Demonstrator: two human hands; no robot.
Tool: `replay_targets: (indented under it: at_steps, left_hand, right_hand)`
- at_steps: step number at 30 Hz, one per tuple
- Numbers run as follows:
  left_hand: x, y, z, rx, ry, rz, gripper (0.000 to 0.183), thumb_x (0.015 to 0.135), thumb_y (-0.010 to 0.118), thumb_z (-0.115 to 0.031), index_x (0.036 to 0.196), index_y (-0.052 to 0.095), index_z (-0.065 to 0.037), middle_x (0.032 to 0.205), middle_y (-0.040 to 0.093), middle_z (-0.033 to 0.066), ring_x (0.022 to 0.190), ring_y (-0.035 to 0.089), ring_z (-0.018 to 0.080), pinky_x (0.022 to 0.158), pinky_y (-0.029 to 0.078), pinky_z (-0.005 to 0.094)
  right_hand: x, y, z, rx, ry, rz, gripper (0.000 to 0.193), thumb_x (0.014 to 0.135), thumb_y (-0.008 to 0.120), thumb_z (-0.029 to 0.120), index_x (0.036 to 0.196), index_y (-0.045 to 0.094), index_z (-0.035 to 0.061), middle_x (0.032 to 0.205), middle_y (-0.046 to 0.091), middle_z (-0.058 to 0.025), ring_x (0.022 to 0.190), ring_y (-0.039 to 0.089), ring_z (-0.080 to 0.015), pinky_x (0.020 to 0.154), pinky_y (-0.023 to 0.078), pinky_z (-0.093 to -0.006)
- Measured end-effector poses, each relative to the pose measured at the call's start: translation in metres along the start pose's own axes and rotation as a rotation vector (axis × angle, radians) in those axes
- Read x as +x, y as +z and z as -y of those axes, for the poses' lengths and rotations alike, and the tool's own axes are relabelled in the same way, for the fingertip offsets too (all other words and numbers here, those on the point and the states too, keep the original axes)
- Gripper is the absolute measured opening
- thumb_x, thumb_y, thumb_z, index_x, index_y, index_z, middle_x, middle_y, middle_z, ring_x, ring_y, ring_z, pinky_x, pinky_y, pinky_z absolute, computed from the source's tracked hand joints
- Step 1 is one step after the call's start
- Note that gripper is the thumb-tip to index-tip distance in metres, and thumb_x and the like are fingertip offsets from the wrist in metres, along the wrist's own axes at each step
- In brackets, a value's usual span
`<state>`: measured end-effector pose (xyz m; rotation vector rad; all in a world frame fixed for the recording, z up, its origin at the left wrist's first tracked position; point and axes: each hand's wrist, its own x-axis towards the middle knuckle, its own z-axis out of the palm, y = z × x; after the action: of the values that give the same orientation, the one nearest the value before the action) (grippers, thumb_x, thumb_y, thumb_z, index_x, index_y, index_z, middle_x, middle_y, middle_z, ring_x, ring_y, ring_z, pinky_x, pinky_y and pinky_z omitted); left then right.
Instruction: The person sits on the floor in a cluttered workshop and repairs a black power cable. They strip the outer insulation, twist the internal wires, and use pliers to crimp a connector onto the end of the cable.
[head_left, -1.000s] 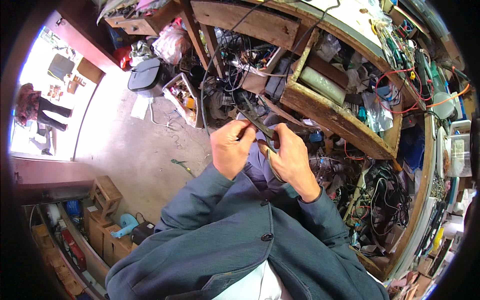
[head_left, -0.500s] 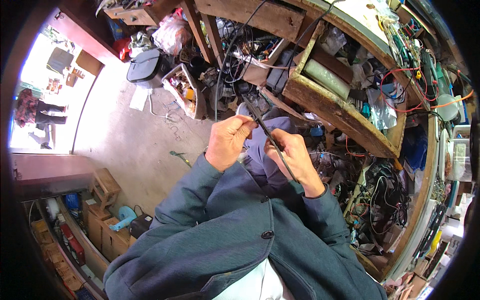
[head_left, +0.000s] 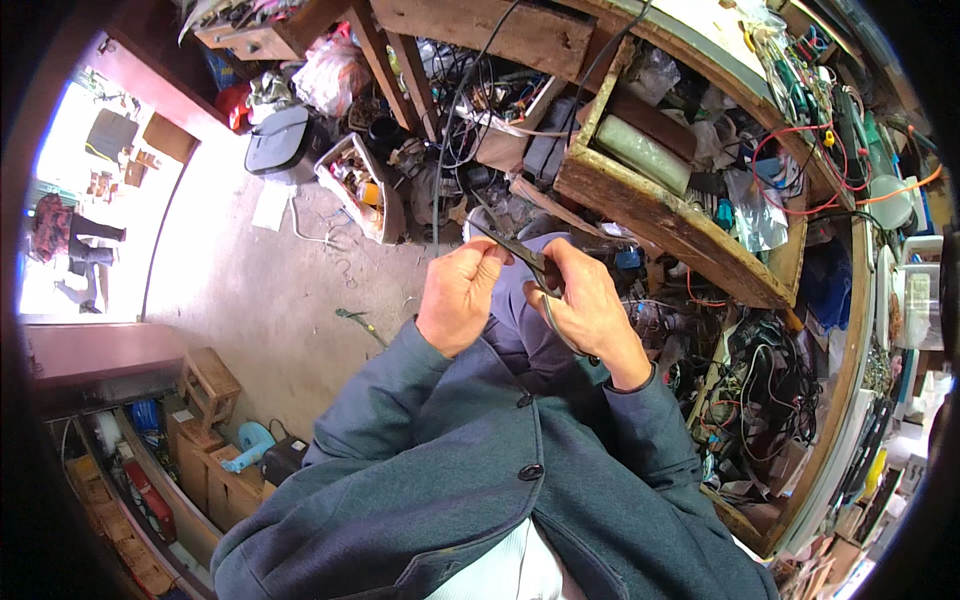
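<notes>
My right hand (head_left: 590,305) is wrapped round a dark, slim pair of scissors (head_left: 522,250), with the thumb at the handles. Its two pointed blades stand apart and reach up and left, past my left fingertips. Beside them, my left hand (head_left: 455,295) is closed in a pinch, thumb against forefinger. Whatever lies in that pinch is too small or hidden to make out. Both hands are close together over my lap, above the purple-grey trouser leg (head_left: 515,310).
Ahead on the right, an open wooden drawer (head_left: 665,225) holds a roll and plastic bags. Tangled cables (head_left: 765,400) fill the space below it. A white bin of parts (head_left: 375,215) and a black bin (head_left: 280,140) stand on the floor. Far left, a person (head_left: 65,235) appears outside the doorway.
The scissor blades have spread apart and tilted further left. My right hand has turned slightly, and my left hand has shifted a little down and right.
</notes>
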<state>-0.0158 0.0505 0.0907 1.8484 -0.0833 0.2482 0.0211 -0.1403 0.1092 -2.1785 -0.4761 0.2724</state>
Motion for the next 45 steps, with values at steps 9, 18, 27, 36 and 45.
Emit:
replay_targets:
  at_steps: [9,18,27,36,45]
  left_hand:
    - [-0.001,0.001,-0.025,0.054,0.032,0.026,0.022,0.107,0.058,-0.013,0.102,0.068,0.005,0.077,0.067,0.0095,0.067,0.059,0.0119,0.062,0.049,0.0296]
    - [-0.007,-0.01,-0.01,0.044,0.124,0.047,0.018,0.104,0.062,-0.013,0.097,0.067,0.003,0.078,0.067,0.0135,0.066,0.064,0.0234,0.061,0.05,0.0339]
    - [-0.013,-0.023,0.02,0.028,0.12,0.141,0.019,0.103,0.065,-0.014,0.095,0.069,0.002,0.083,0.068,0.0149,0.072,0.067,0.0282,0.066,0.052,0.0351]
    - [-0.006,-0.019,-0.01,0.012,-0.109,0.196,0.036,0.096,0.075,-0.028,0.113,0.064,0.003,0.088,0.066,0.017,0.077,0.064,0.0285,0.071,0.052,0.037]
    - [-0.009,-0.013,-0.019,-0.086,-0.219,0.064,0.023,0.089,0.085,-0.017,0.089,0.072,0.001,0.066,0.049,-0.0073,0.062,0.039,0.0028,0.053,0.032,0.0247]
  right_hand:
    - [-0.006,0.001,0.007,-0.176,-0.154,-0.201,0.029,0.078,0.074,0.011,0.095,0.052,0.0014,0.078,0.058,-0.0162,0.069,0.061,-0.0368,0.063,0.05,-0.0438]
    - [-0.017,0.007,0.005,0.107,-0.158,-0.046,0.011,0.081,0.066,0.005,0.086,0.058,-0.0002,0.069,0.058,-0.0183,0.058,0.059,-0.0318,0.058,0.047,-0.0377]
    - [-0.028,-0.002,0.006,0.797,0.236,0.469,0.022,0.092,0.064,0.019,0.087,0.063,-0.002,0.067,0.061,-0.0075,0.057,0.054,-0.0133,0.054,0.044,-0.0317]
    - [-0.011,-0.01,0.01,0.083,0.093,0.096,0.019,0.08,0.072,0.011,0.088,0.061,-0.0011,0.068,0.059,-0.0099,0.066,0.052,-0.0121,0.062,0.045,-0.0302]
    - [-0.013,0.011,0.009,0.422,0.183,0.051,0.029,0.069,0.081,0.006,0.092,0.064,0.0,0.074,0.06,0.0007,0.069,0.052,-0.0078,0.063,0.044,-0.0263]
